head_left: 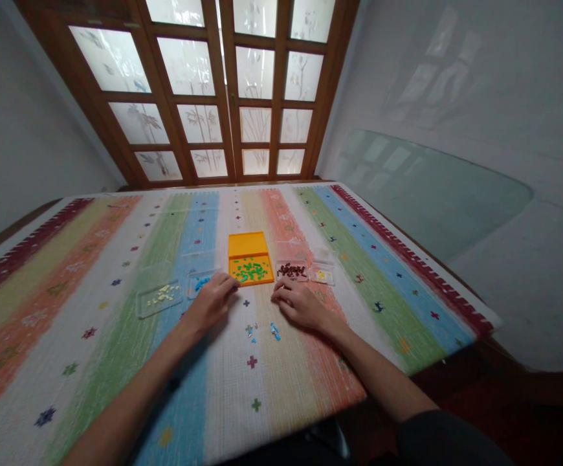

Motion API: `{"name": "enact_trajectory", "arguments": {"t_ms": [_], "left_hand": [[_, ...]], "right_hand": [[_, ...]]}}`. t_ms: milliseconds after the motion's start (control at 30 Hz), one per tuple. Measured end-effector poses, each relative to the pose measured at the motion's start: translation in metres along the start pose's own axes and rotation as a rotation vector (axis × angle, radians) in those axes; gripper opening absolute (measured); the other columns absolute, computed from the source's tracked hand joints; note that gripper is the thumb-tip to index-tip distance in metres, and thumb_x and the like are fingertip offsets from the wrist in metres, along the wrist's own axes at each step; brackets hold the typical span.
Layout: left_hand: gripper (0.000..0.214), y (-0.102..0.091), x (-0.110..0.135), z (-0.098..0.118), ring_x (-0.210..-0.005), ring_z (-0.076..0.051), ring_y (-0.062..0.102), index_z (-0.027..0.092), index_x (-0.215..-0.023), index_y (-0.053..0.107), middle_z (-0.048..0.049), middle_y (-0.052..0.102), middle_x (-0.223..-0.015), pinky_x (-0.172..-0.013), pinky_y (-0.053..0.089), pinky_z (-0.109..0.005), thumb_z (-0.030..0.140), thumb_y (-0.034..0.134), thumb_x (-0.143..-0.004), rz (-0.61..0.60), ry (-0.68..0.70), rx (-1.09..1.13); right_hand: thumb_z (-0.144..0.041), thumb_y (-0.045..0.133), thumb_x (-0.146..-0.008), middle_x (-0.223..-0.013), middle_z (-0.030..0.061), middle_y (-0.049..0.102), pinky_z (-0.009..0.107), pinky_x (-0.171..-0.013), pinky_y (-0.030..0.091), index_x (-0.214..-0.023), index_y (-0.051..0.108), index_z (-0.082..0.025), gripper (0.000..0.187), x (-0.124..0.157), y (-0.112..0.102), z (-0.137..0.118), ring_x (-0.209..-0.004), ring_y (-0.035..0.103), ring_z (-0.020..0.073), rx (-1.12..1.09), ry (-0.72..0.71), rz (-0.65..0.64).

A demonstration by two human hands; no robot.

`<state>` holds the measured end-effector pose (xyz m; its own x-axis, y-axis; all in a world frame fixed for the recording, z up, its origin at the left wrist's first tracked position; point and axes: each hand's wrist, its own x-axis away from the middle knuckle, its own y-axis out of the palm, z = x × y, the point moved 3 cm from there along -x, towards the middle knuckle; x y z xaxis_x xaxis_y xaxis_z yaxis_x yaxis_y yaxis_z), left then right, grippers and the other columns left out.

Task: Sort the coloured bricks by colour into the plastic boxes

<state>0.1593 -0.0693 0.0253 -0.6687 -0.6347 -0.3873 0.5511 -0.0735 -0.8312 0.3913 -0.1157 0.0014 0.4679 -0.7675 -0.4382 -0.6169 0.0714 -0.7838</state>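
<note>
My left hand (216,298) is closed, fingertips drawn together at the lower left corner of an open orange-yellow box (248,236). Whatever those fingertips hold, if anything, is too small to make out. Small green pieces (250,269) lie scattered in the box's near half. To its right, my right hand (298,304) rests with curled fingers just below a clear tray of dark brown pieces (292,271); its grip is hidden. Between my forearms lie a small blue assembled piece (275,331) and several tiny blue and grey bits (250,332).
A clear tray (142,310) with cream pieces stands at left, and another with blue pieces (202,283) sits partly behind my left hand. At right is a small clear box with yellow pieces (321,275). A striped cloth (252,388) covers the table.
</note>
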Motion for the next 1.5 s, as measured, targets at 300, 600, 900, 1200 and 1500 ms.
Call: {"name": "enact_trajectory", "arguments": {"t_ms": [300,600,900,1200,1500], "left_hand": [[0.014,-0.046,-0.001,-0.060,-0.091,-0.024,0.070,0.020,-0.089,0.070,-0.0073,0.075,-0.094,-0.087,0.055,-0.039,0.022,0.056,-0.088,0.194,-0.294,-0.028],[0.023,-0.041,-0.001,-0.070,-0.087,-0.027,0.073,0.021,-0.088,0.076,-0.0094,0.079,-0.094,-0.087,0.056,-0.040,0.032,0.056,-0.085,0.183,-0.434,-0.020],[0.024,-0.042,0.004,-0.079,-0.086,-0.028,0.074,0.022,-0.089,0.078,-0.0083,0.080,-0.096,-0.087,0.058,-0.042,0.027,0.055,-0.084,0.171,-0.436,-0.025],[0.029,-0.045,0.008,-0.080,-0.090,-0.028,0.075,0.022,-0.104,0.077,-0.0102,0.080,-0.102,-0.088,0.059,-0.046,0.032,0.055,-0.087,0.155,-0.419,0.032],[0.037,-0.046,0.013,-0.082,-0.094,-0.030,0.075,0.018,-0.109,0.074,-0.0144,0.078,-0.109,-0.093,0.057,-0.051,0.044,0.056,-0.088,0.146,-0.423,0.061]], "right_hand": [[-0.002,0.051,-0.085,-0.098,0.0072,0.062,0.032,-0.079,0.049,-0.090,0.067,-0.018,0.024,0.000,0.001,0.000,-0.087,0.059,0.0182,0.008,-0.018,0.011],[-0.001,0.052,-0.085,-0.097,0.0074,0.063,0.031,-0.078,0.049,-0.090,0.067,-0.017,0.023,0.001,0.000,-0.001,-0.085,0.060,0.0182,0.033,-0.038,0.018],[-0.001,0.052,-0.084,-0.096,0.0076,0.064,0.031,-0.077,0.049,-0.090,0.067,-0.018,0.023,0.001,0.001,-0.001,-0.084,0.060,0.0185,0.056,-0.055,0.009],[-0.001,0.051,-0.084,-0.096,0.0070,0.063,0.031,-0.077,0.048,-0.089,0.066,-0.018,0.024,0.001,0.001,-0.001,-0.084,0.059,0.0182,0.063,-0.053,0.005],[0.001,0.052,-0.083,-0.095,0.0078,0.063,0.031,-0.076,0.047,-0.088,0.067,-0.017,0.024,0.001,0.001,-0.001,-0.084,0.058,0.0185,0.054,-0.073,0.017]]}}
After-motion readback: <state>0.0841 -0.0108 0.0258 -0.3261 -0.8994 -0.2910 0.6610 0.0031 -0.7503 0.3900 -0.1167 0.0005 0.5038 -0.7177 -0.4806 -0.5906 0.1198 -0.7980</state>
